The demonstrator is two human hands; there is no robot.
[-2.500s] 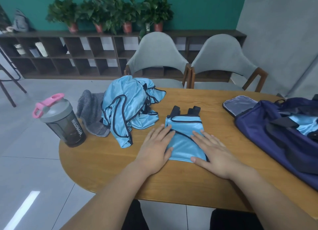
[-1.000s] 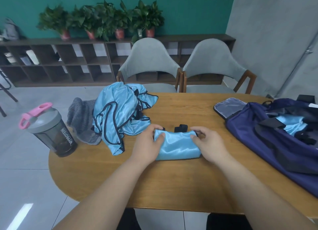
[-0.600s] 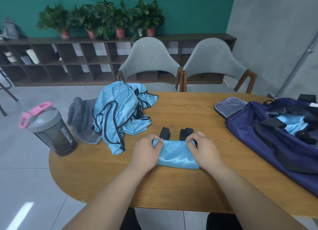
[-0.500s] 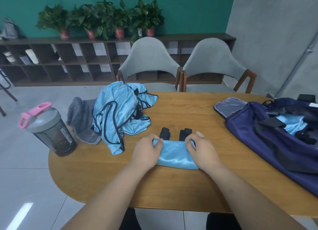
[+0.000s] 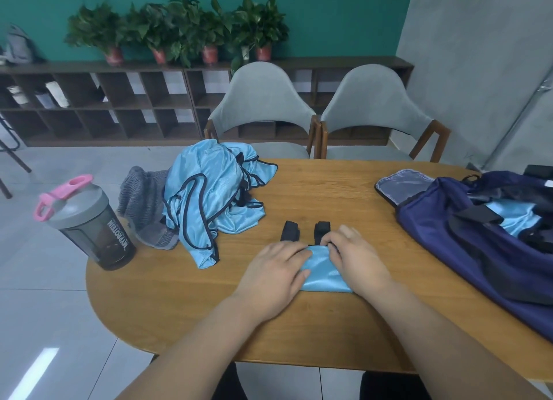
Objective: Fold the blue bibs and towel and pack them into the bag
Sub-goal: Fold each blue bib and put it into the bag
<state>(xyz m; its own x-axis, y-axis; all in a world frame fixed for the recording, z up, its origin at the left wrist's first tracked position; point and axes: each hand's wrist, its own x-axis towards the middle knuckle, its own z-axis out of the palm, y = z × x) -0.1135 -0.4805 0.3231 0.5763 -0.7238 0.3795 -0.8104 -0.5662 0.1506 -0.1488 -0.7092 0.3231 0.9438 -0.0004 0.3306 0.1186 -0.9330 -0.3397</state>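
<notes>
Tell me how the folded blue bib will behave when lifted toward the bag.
Probably floppy: the folded bib is thin, glossy fabric like the crumpled bibs. Likely slippery and light, so it may unfold if lifted by one edge; the left hand and right hand both hold it down.

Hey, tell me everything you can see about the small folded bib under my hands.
The folded bib is a compact light blue bundle of shiny, finely meshed fabric, lying flat on the wooden table. Two black strap ends stick out on its far side. The left hand rests flat over its left part; the right hand covers its right part, fingers curled at the far edge. Nothing else touches it.
</notes>
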